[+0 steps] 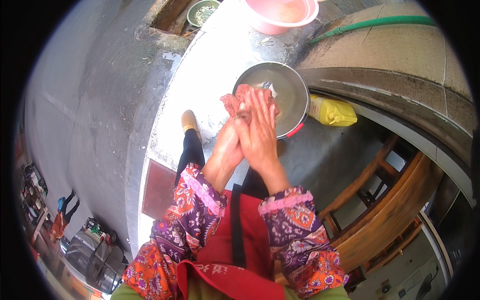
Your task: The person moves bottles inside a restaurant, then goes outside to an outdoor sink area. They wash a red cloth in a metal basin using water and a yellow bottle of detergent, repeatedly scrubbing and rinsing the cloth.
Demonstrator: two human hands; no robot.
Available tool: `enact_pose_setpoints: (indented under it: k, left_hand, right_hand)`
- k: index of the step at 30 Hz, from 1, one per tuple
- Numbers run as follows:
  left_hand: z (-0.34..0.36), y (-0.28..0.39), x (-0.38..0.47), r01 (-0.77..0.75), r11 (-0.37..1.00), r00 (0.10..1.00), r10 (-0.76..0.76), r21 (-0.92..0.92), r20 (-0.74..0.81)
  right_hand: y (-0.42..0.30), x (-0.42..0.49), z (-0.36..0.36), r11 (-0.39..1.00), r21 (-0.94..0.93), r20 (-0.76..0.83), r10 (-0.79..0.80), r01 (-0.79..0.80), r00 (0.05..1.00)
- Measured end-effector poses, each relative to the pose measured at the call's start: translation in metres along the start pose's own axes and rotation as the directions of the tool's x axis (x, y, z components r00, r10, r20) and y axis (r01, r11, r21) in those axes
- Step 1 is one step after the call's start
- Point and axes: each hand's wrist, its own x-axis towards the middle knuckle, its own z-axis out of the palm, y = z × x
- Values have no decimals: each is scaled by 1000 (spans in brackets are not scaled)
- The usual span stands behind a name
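Observation:
A crumpled wet red cloth (228, 103) is pressed between my two hands above a round metal bucket (305, 93). My left hand (227, 144) lies underneath, mostly covered by the other. Flat across the top of the cloth, my right hand (258, 123) has its fingers stretched forward and looks slightly blurred. Cloudy water (292, 101) stands in the bucket, with a small white and dark piece (268, 87), perhaps cloth, in it. The bucket carries a red handle grip (295, 130) on its near right side.
Beside the bucket is a yellow plastic jug (335, 111). A pink basin (258, 20) stands ahead, near a green hose (375, 23) and a green basket (191, 15) of scraps. A wooden bench (390, 210) is at right. Far left, a person (62, 221) is near a parked vehicle (88, 255).

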Motion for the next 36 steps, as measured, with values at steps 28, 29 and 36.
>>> enact_pose_setpoints:
  k: [28,29,36]
  left_hand:
    - [-10,7,-15,272,955,957,-281,119,70]
    - [-11,4,-12,303,952,922,-281,-45,267]
    - [-12,-23,-7,180,975,983,-173,131,-62]
  right_hand:
    - [-13,-33,-27,600,757,32,363,-260,931]
    - [-23,-41,-17,821,557,-81,209,-130,975]
    - [60,-3,-10,951,268,74,137,-152,988]
